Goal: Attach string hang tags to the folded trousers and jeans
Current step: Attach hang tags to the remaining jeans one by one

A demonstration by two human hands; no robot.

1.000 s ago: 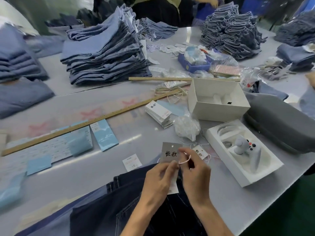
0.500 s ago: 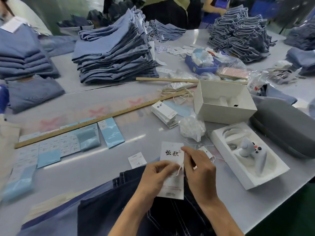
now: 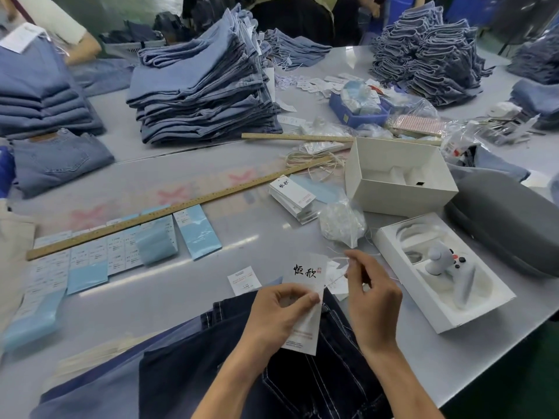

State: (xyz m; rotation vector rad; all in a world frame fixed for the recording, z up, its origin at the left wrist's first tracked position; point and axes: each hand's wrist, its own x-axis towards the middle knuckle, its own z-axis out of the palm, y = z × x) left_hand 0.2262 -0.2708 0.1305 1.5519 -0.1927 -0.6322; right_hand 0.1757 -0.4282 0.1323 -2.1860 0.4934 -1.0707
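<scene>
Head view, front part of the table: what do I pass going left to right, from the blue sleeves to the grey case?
Blue sleeves → small white slip → left hand → hang tag → right hand → white tray with controller → grey case.

Both bare forearms are reaching in from the near edge and converging toward the middle. The left hand (image 3: pixel 279 313) is lying knuckles-up with its fingers curled inward, thumb and fingertips pinching together on its right side. The right hand (image 3: pixel 373 300) is sitting just to the right and slightly farther out, back of the hand turned toward the camera, wrist bent a little. Its index finger and thumb are raised and pinching together at the far tip, while the other fingers are folding loosely underneath.
</scene>
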